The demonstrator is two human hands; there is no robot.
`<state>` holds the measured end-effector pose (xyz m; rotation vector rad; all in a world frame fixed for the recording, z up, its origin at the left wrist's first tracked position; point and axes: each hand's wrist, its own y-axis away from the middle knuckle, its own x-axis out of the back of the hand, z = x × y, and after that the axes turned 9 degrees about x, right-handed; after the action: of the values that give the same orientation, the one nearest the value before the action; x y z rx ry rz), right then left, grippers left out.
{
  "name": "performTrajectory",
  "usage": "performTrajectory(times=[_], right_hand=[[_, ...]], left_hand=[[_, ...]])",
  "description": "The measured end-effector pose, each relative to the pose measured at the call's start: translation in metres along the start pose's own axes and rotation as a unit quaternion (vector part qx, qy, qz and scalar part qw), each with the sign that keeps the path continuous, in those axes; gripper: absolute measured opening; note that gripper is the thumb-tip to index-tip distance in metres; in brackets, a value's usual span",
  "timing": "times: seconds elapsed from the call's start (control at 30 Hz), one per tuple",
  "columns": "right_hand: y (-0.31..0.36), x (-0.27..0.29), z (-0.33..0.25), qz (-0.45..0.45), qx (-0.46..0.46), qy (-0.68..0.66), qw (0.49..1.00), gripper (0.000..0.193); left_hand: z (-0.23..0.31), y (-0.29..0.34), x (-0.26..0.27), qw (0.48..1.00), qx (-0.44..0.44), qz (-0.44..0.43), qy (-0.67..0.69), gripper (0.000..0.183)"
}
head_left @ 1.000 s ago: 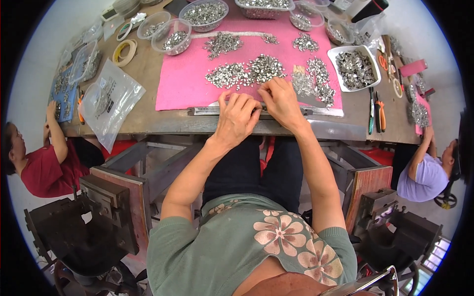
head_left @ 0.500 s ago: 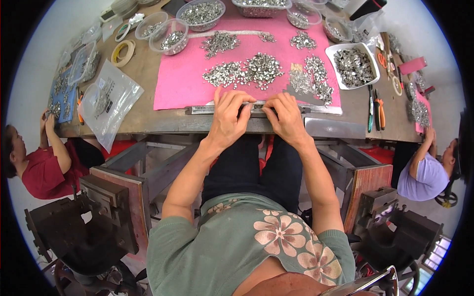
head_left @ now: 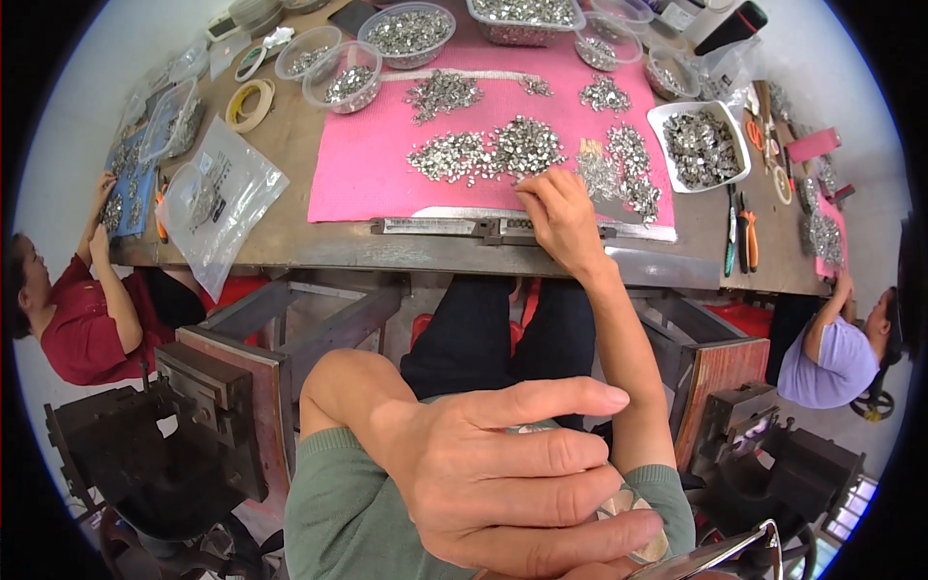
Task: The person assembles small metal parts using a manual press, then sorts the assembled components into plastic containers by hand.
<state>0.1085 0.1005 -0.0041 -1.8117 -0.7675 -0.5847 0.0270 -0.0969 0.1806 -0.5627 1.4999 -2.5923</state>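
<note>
L hand (head_left: 522,474) spread, R hand (head_left: 563,220) bunched, contents unclear; loose silvery pcs (head_left: 527,145) left just beyond R, amt done unclear.

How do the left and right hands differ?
The left hand is raised in front of the green shirt; the right hand reaches over the pink mat, beside a pile of silvery pieces. The left hand's fingers are loosely spread; the right hand's are bent close together. Nearer the camera, the left hand looks much larger than the right hand. Both are bare.
</note>
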Motion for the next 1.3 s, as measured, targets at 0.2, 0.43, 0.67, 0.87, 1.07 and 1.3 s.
performTrajectory(times=[0.2,0.43,0.67,0.87,1.07,1.3], right_hand=[[-0.019,-0.034,0.012,-0.037,-0.019,0.109,0.993,0.008],[-0.023,-0.041,0.011,-0.02,-0.04,0.117,0.992,0.011],[-0.022,-0.032,0.009,-0.049,-0.034,0.097,0.993,0.01],[-0.016,-0.021,0.01,-0.053,-0.031,0.067,0.996,0.009],[0.0,0.013,0.002,-0.029,-0.063,-0.054,0.996,0.007],[0.029,0.025,-0.004,-0.025,-0.073,-0.12,0.99,0.012]], left_hand=[[-0.003,0.005,-0.005,0.999,0.005,0.004,0.04,0.026],[-0.063,0.067,0.008,0.93,0.244,-0.013,-0.275,0.021],[-0.172,0.136,0.028,0.822,0.388,0.019,-0.417,0.007],[-0.177,0.137,0.034,0.819,0.406,0.018,-0.406,0.008],[-0.183,0.139,0.034,0.822,0.414,-0.006,-0.39,0.005],[-0.187,0.137,0.031,0.819,0.375,-0.021,-0.433,0.007]])
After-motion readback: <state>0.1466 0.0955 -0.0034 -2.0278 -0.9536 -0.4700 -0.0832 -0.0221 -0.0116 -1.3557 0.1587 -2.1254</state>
